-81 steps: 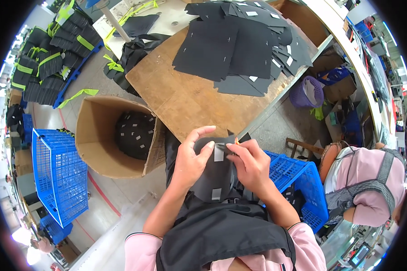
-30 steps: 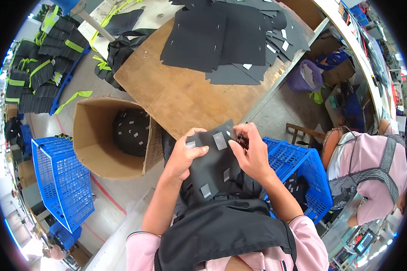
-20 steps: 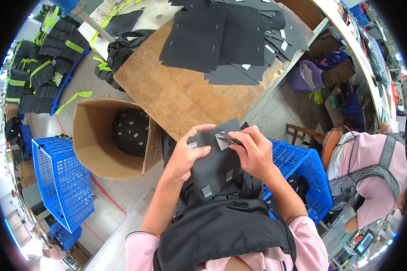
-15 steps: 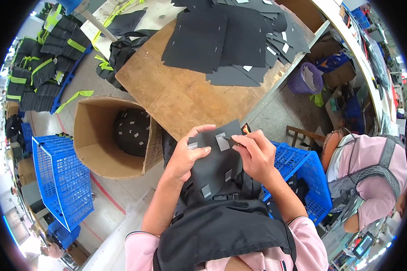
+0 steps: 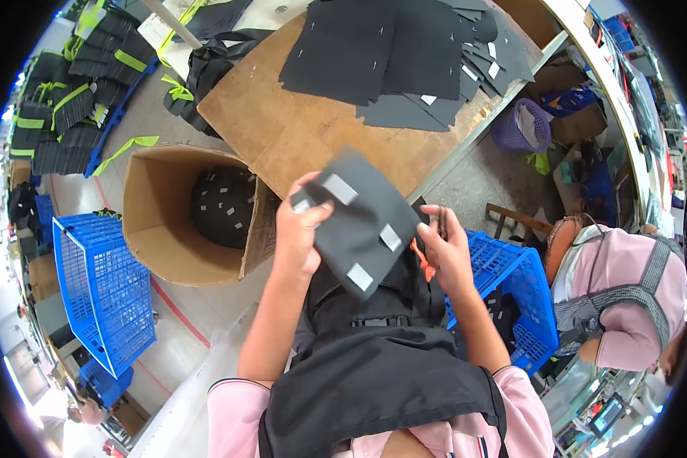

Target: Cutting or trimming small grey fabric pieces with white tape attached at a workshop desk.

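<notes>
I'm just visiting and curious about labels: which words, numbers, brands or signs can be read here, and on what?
None can be read.
White patches on the held dark piece: blurred, unreadable.
White tags on the dark bundle in the cardboard box: too small.
White slips on the dark sheets on the table: too small.
Screen at lower right: too small.

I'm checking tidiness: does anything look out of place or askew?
Mildly: black panels lie unevenly overlapped on the wooden table, and a lime-green strip trails loose by the cardboard box, unlike those around the stacked bundles.
</notes>
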`<action>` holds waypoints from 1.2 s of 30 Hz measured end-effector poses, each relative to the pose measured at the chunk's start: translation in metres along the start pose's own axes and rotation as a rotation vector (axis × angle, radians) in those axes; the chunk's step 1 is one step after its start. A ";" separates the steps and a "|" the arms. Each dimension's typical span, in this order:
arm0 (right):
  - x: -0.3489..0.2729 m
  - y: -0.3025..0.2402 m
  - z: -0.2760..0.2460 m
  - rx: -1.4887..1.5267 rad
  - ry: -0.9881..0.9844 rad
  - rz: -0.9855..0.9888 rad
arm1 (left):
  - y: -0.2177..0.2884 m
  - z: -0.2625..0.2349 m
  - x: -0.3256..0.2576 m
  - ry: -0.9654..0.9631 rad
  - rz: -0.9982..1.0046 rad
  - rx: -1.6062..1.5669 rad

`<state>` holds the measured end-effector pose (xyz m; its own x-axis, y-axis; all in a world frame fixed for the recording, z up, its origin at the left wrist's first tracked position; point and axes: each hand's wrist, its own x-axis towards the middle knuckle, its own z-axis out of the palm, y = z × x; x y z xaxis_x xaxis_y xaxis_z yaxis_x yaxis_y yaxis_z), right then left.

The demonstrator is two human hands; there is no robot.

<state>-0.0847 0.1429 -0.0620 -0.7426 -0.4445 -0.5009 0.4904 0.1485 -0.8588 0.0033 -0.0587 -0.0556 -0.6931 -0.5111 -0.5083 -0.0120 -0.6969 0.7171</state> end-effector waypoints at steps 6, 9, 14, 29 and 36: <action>-0.015 0.011 0.027 0.453 -0.102 0.300 | 0.000 0.004 -0.006 0.100 0.093 -0.237; 0.007 -0.006 0.032 0.509 -0.010 0.063 | -0.012 -0.010 -0.019 0.057 0.247 -0.113; 0.020 -0.047 0.015 -0.094 -0.227 -0.059 | 0.044 0.002 -0.038 0.226 1.108 0.982; -0.023 -0.032 0.043 -0.737 -0.021 -0.889 | 0.017 0.010 -0.032 -0.281 -0.218 0.225; -0.016 -0.035 0.049 -0.819 0.012 -1.022 | 0.015 0.009 -0.040 -0.268 -0.182 0.189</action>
<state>-0.0677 0.1016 -0.0190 -0.6182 -0.6679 0.4144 -0.7078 0.2437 -0.6631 0.0237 -0.0440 -0.0205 -0.8312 -0.2200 -0.5107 -0.2682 -0.6460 0.7147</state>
